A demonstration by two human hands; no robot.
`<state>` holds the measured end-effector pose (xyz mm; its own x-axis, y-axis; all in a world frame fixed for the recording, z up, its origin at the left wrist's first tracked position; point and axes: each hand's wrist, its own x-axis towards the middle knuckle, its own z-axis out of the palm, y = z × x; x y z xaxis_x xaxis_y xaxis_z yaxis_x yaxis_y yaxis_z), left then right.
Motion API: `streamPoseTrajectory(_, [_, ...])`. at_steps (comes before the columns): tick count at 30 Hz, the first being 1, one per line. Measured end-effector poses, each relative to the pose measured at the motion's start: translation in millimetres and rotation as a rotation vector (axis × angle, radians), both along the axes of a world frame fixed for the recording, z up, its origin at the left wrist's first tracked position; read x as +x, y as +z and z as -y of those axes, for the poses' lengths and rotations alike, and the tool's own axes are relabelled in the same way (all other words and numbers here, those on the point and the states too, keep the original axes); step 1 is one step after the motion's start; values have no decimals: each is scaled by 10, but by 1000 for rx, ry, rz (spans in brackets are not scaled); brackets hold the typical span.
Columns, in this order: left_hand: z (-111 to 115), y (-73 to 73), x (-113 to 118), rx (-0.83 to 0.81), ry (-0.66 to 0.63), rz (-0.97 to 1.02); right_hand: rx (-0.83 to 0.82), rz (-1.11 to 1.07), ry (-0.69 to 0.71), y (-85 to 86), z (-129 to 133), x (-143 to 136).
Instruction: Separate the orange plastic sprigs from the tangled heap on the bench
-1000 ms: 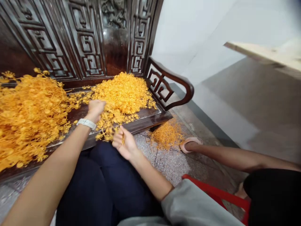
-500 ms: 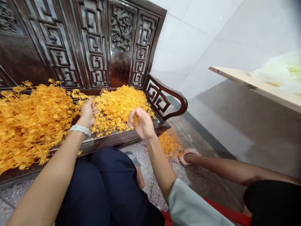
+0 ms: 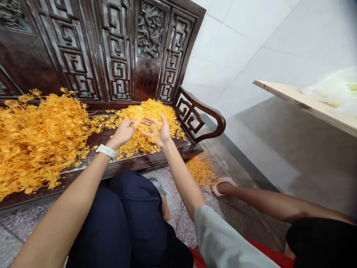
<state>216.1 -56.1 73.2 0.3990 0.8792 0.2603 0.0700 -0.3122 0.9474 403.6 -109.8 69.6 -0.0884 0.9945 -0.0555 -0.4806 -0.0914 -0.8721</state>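
Note:
My left hand [image 3: 124, 133], with a pale watch [image 3: 106, 151] on its wrist, is closed in a pinch over the bench seat. Thin orange strands show at its fingertips, seemingly an orange plastic flower sprig. Close on its right, my right hand [image 3: 160, 132] is turned palm up with the fingers spread; small orange bits lie over or behind them, and I cannot tell which. Behind both hands is a heap of small orange flower pieces [image 3: 167, 115]. To the left spreads a larger pile of orange branching sprigs [image 3: 41, 137].
The dark carved wooden bench [image 3: 147, 80] has a curved armrest [image 3: 220, 123] at its right end. Orange scraps [image 3: 200, 169] lie on the floor beside another person's slippered foot [image 3: 224, 185]. A wooden board [image 3: 301, 100] with a plastic bag [image 3: 334, 87] juts in from the right.
My left hand has moved right, away from the larger pile, towards my right hand. My right hand has gone from curled to spread, slightly further left and up.

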Motion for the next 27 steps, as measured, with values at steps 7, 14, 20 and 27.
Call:
streamPoseTrajectory(7, [-54,-109,-31,220,207,-230,53,208,-43,-238,42,-390])
streamPoseTrajectory(14, [-97,-147,-175,180,270,-379,-71,-57,-171,-370,85,-308])
streamPoseTrajectory(20, [-72,-128,-131,225,129,-490,-106,-144,82,-181,230,-72])
streamPoseTrajectory(27, [10,-49,-9,288,282,-599,-20,293,-204,-319,186,-308])
